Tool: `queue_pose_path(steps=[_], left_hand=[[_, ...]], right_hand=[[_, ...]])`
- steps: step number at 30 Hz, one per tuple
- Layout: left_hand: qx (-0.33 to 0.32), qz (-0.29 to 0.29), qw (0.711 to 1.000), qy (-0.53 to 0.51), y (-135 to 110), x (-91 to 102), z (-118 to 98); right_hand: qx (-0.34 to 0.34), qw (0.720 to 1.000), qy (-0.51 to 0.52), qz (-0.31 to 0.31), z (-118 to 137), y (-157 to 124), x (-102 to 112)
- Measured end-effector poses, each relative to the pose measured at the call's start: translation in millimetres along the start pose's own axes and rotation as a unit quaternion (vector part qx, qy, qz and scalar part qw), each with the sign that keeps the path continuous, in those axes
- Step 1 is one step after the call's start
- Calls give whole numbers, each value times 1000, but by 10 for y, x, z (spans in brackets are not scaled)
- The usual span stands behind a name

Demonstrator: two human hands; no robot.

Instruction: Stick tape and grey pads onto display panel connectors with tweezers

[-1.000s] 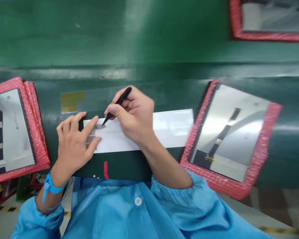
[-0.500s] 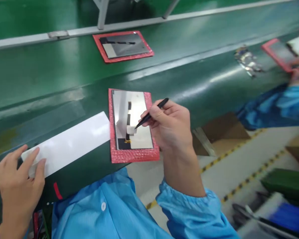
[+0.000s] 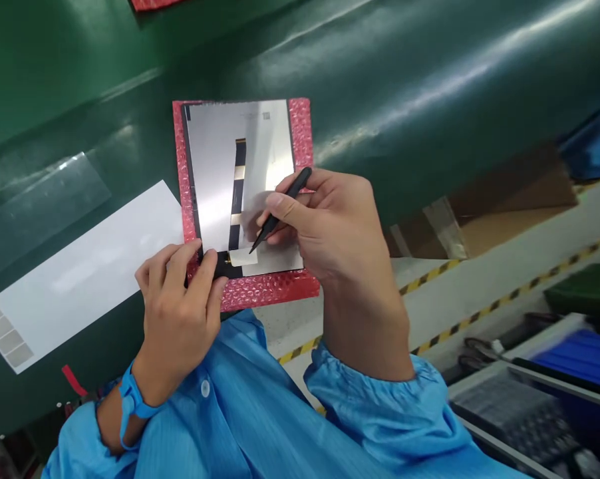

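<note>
On red bubble wrap (image 3: 270, 291), a flat silver rectangular panel (image 3: 213, 179) is touched near its seven-o'clock corner by the left hand (image 3: 180, 306), fingers apart. By the clasped right hand (image 3: 337, 229), a slim black pointed tool (image 3: 266, 230) is gripped; toward nine o'clock, a small white strip (image 3: 240, 258), aligned nine-to-three, is overlapped by its tip.

A green table top (image 3: 290, 80) spans the upper frame, a pale streak of light (image 3: 499, 56) glaring toward its upper right. At right, below its edge, show brown cardboard (image 3: 514, 189), grey floor (image 3: 499, 266) and yellow-and-black striped tape (image 3: 432, 275); something blue (image 3: 574, 359) sits lower right.
</note>
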State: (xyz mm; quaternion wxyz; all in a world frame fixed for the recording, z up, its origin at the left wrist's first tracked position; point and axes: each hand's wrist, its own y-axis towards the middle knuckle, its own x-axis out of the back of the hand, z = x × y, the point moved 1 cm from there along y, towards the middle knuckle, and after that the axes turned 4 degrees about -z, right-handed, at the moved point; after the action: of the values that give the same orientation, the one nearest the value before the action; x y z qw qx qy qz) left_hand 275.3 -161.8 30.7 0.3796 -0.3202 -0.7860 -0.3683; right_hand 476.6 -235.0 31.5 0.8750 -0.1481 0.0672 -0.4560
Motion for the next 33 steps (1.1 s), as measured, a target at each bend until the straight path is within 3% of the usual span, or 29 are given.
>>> queue_pose_path(steps=[10,33], left_hand=[[-6,7,1000,-16,30,34,-17],[0,8,1000,-14,55,31,-62]], right_hand=[[21,997,-53,-42,14,-47,-70],[79,991,-91,-57,7,-100,-76]])
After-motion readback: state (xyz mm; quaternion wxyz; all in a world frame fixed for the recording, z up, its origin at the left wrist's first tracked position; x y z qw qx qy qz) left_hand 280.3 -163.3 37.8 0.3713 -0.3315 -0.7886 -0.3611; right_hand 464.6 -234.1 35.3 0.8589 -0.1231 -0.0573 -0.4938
